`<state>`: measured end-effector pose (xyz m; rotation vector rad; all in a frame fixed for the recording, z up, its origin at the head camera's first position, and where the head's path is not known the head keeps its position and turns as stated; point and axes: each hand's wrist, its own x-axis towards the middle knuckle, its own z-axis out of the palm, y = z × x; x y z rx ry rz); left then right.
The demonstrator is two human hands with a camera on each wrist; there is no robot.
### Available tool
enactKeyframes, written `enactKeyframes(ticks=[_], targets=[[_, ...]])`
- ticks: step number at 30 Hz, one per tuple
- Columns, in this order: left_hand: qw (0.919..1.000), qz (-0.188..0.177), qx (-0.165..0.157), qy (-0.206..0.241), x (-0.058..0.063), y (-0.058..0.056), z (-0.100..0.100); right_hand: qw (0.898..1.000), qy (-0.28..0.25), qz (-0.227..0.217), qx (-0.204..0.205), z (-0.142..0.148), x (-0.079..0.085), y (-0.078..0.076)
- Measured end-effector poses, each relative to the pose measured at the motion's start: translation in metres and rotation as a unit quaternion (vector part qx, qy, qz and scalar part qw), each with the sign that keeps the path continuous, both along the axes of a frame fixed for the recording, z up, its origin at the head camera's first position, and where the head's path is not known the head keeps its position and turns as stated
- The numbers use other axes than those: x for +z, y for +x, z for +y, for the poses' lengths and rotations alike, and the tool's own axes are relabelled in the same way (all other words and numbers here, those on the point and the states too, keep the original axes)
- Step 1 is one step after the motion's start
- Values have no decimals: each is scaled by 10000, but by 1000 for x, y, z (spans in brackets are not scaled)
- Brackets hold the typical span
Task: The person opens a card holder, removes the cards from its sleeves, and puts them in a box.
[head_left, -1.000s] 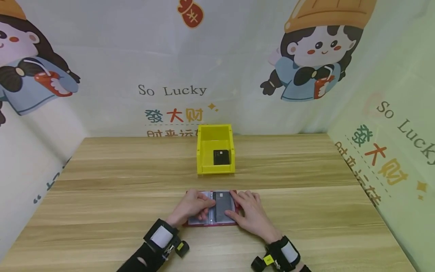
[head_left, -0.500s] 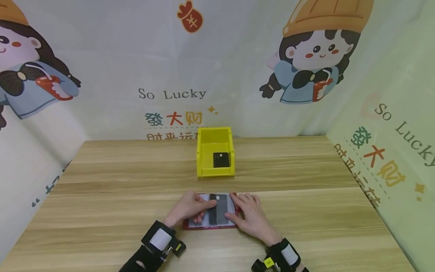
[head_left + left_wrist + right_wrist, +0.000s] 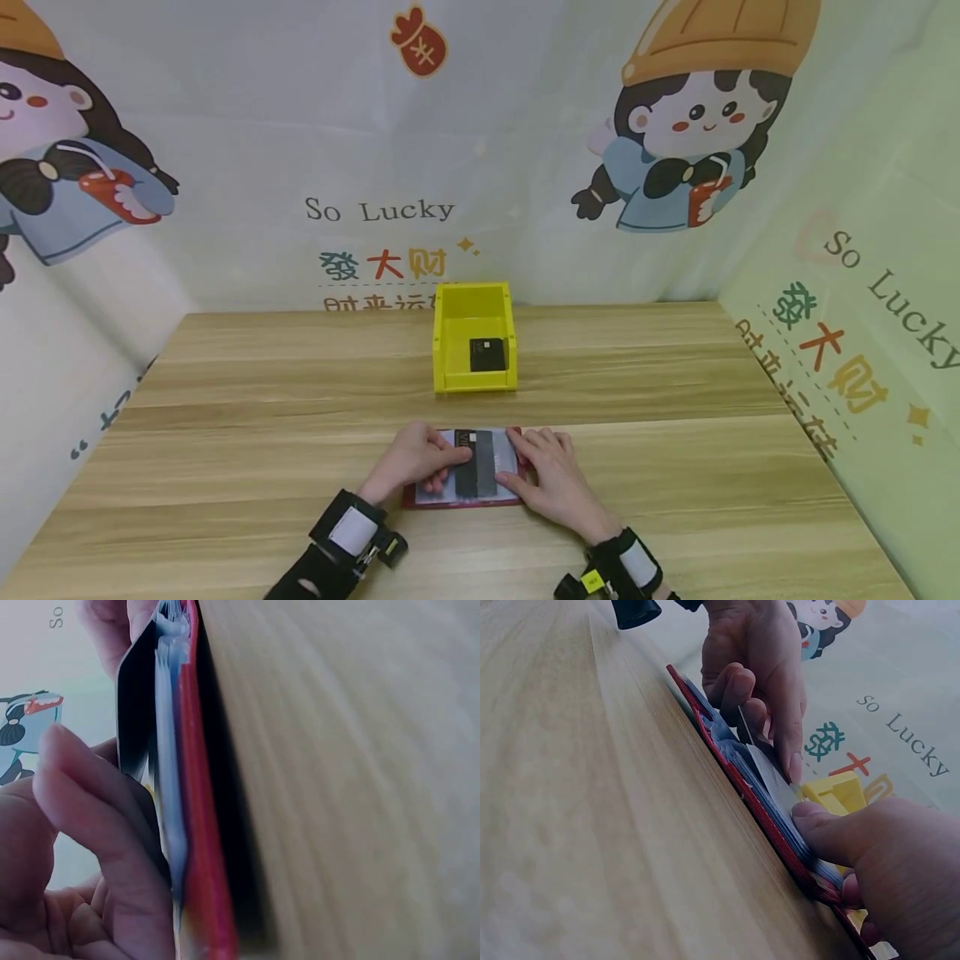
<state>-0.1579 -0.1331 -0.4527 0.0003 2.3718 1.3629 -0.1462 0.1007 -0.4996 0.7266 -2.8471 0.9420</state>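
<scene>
The left hand (image 3: 415, 457) pinches a black card (image 3: 465, 482) between thumb and bent fingers, while the right hand (image 3: 553, 477) grips the edge of a red card holder (image 3: 408, 498). The card seems partly out of the holder's clear pocket; beyond, on the wooden table (image 3: 247, 400), a yellow bin (image 3: 475, 384) contains a second dark card (image 3: 487, 357).

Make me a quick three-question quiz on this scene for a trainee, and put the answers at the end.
1. What colour is the bin: (a) red, (b) yellow or (c) blue?
2. True or false: the right hand touches the wallet.
3. Which hand pinches the dark card sticking partly out of the wallet?

Key: 1. b. 2. True. 3. The left hand.
</scene>
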Motion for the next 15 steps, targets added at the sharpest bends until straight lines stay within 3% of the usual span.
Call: enactKeyframes(ticks=[8,15], targets=[[9997,36,228,-89,2,3,-1,10000,-27,66,-3,0,1,1],[9986,37,413,343,-1,4,-3,9999,-45,133,3,-1,1,1]])
